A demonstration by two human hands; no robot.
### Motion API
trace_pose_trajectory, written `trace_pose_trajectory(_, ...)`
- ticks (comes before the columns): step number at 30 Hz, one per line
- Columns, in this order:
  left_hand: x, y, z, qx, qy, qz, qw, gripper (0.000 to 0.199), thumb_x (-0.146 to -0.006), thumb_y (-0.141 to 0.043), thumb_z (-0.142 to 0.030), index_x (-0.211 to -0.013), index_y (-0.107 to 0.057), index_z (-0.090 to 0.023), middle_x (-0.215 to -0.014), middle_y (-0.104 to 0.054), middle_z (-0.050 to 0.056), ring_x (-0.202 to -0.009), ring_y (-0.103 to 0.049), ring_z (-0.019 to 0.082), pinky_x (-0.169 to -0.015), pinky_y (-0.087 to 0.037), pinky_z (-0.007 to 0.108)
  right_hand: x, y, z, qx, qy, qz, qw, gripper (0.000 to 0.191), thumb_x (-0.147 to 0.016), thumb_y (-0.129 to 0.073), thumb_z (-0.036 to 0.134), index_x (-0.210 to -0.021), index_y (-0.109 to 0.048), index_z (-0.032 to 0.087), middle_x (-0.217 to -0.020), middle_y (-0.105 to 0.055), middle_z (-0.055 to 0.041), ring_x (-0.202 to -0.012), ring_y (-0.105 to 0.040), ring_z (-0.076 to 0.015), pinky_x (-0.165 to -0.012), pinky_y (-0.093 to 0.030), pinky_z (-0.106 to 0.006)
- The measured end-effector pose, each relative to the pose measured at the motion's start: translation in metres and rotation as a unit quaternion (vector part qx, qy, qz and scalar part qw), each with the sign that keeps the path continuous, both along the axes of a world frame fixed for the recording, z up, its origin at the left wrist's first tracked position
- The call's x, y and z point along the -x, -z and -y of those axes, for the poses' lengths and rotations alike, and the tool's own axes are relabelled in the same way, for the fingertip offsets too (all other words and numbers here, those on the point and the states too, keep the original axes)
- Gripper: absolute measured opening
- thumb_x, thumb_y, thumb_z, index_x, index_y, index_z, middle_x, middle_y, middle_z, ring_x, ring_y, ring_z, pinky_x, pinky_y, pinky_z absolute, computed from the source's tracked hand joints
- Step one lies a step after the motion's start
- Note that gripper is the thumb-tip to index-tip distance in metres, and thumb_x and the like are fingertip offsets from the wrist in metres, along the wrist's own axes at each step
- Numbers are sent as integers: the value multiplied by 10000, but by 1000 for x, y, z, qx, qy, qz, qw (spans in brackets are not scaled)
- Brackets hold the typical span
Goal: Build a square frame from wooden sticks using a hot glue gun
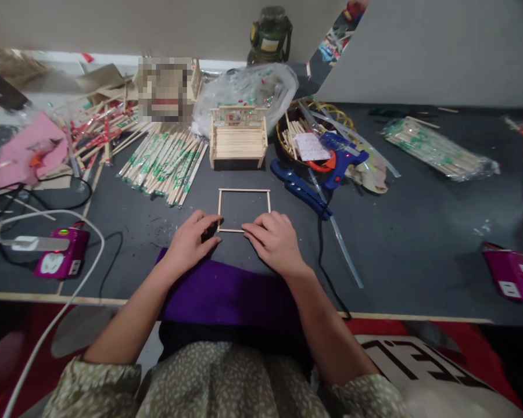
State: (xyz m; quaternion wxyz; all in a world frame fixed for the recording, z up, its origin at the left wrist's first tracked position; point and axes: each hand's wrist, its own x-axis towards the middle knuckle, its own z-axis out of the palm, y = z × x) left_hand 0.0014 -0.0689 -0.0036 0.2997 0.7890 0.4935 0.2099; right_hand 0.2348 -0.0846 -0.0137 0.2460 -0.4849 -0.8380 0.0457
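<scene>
Left hand [192, 241], thumb and finger parted, and right hand [273, 241], grip unclear, at near side of stick frame [244, 190], mid-tabletop [409, 232]; seemingly aligning corners, next calling for light, steady pressure.

We count one left hand [192, 241], one right hand [275, 241] and one frame [244, 190] of four sticks [219, 203], plus one wooden bench [239, 142], one basket [279, 137], one glue gun [346, 152], one lantern [270, 35] and two power sockets [65, 251]. The wrapped chopsticks [163, 159] overlap too much for us to count.
</scene>
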Motion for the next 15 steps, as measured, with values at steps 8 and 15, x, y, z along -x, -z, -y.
trace_pose_trajectory(8, -1, 0, -6, 21, 4, -32, 999, 379, -843, -659, -236, -1222, -644, -241, -965, -565, 21, -824, -576, 161, -732, -458, 283, 2, 0, -3, 34, -34, 16, 999, 247, -963, -503, 198, -1014, -736, 260, -881, -664, -55, -855, -479, -214, -726, -302, -367)
trace_pose_trajectory(15, -2, -3, -5, 29, 1, -40, 999, 414, -837, -672, -230, -1250, -639, -234, -991, -578, 26, -852, -593, 166, -753, -464, 283, 1, 3, -3, 21, -42, 10, 999, 259, -958, -500, 166, -1011, -743, 237, -853, -667, -57, -831, -470, -207, -709, -299, -359)
